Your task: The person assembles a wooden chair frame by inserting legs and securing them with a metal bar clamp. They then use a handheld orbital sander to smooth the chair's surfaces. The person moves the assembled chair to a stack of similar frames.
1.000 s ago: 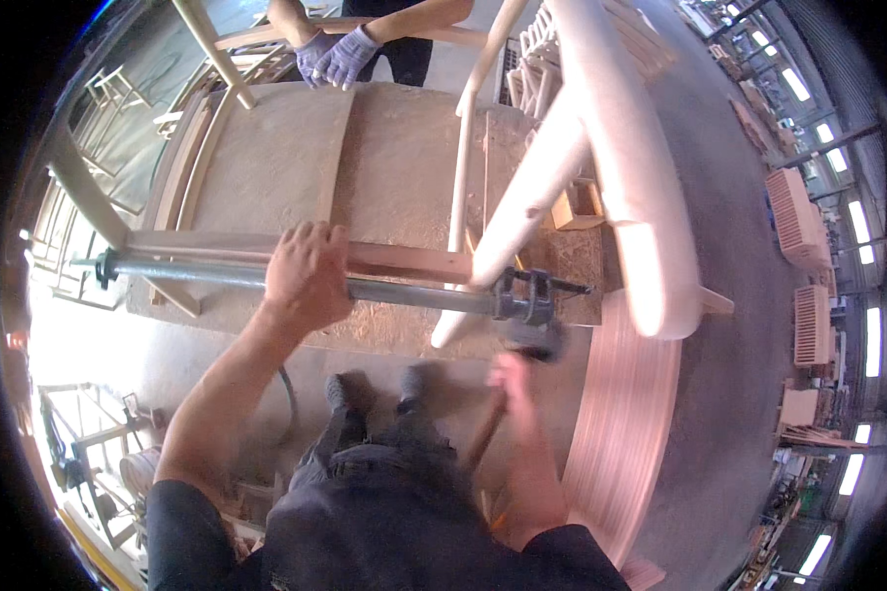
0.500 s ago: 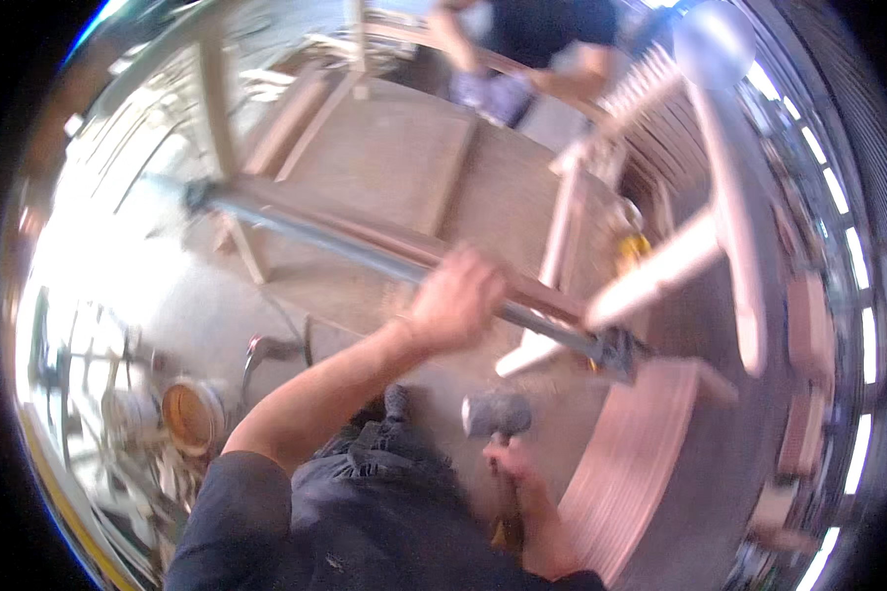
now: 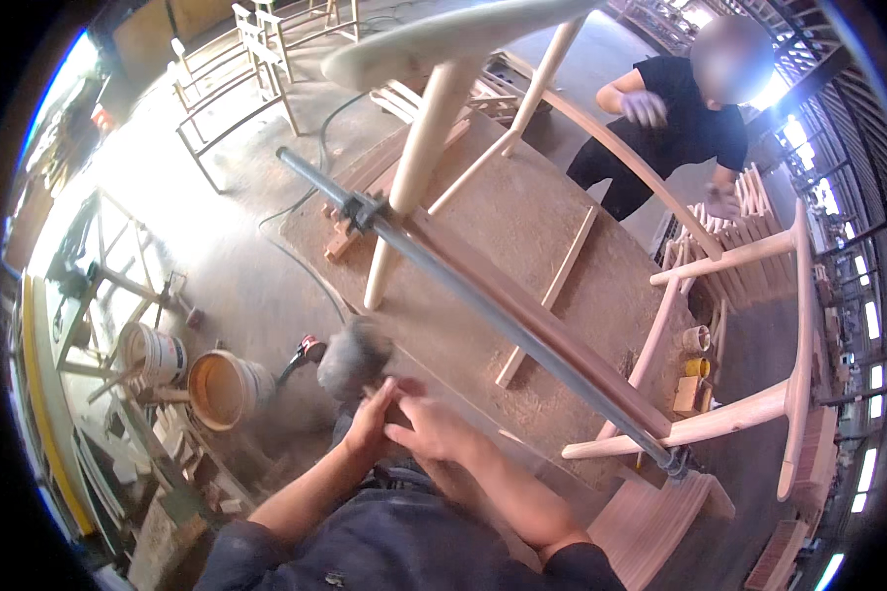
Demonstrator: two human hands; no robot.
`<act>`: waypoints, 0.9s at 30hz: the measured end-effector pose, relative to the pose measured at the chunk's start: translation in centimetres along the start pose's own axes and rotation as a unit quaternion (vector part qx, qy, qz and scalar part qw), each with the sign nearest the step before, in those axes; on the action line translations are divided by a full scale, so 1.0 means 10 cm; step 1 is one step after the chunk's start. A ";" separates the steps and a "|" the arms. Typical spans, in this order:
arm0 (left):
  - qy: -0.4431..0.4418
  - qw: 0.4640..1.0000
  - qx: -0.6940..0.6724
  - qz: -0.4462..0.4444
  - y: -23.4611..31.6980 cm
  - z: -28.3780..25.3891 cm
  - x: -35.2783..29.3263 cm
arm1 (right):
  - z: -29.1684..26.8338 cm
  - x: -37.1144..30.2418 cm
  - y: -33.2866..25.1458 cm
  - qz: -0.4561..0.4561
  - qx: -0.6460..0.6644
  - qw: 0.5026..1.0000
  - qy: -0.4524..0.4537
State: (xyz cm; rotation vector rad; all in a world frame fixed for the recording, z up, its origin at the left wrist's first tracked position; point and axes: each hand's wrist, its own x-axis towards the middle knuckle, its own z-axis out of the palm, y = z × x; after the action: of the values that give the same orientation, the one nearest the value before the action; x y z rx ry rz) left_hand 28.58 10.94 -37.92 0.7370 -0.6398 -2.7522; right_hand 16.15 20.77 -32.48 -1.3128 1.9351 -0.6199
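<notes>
- Hands: the left hand point(image 3: 373, 424) and the right hand point(image 3: 434, 428) meet at lower centre, just below the mallet head; their fingers are curled close together, but the handle is hidden, so which hand grips it cannot be told.
- Mallet point(image 3: 355, 360): grey, blurred head, centre left of the frame, near the left edge of the desk point(image 3: 522, 222).
- Bar clamp point(image 3: 503, 323): long metal bar, running diagonally from upper left to lower right, alongside a wooden rail point(image 3: 552, 322).
- Wooden frame point(image 3: 429, 138): pale rounded legs at upper centre and at right, joined by the rail.
- Co-worker point(image 3: 680, 148): upper right, in dark clothing and gloves, beyond the desk.
- Buckets point(image 3: 253, 389): two, at lower left.
- Boards point(image 3: 650, 537): curved stack, lower right.
</notes>
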 end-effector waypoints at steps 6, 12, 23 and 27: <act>0.304 0.949 -0.064 0.049 1.09 -1.42 0.62 | -1.09 0.17 -0.35 -0.132 -0.156 0.914 0.351; 0.431 0.858 0.268 0.081 2.56 -2.26 0.67 | -1.81 0.08 0.26 0.252 -0.224 0.913 0.231; 0.427 0.852 0.267 0.141 2.71 -1.54 1.47 | -1.79 0.12 0.39 0.277 -0.229 0.909 0.210; 0.106 0.749 0.642 0.122 1.81 -1.27 1.54 | -1.77 0.06 0.48 0.270 -0.216 0.912 0.220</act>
State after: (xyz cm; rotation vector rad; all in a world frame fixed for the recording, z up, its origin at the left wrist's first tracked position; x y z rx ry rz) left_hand 23.81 -14.33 -45.91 1.0047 -2.3724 -1.5810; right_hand -0.52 21.99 -24.87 -0.8341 2.7858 -0.2147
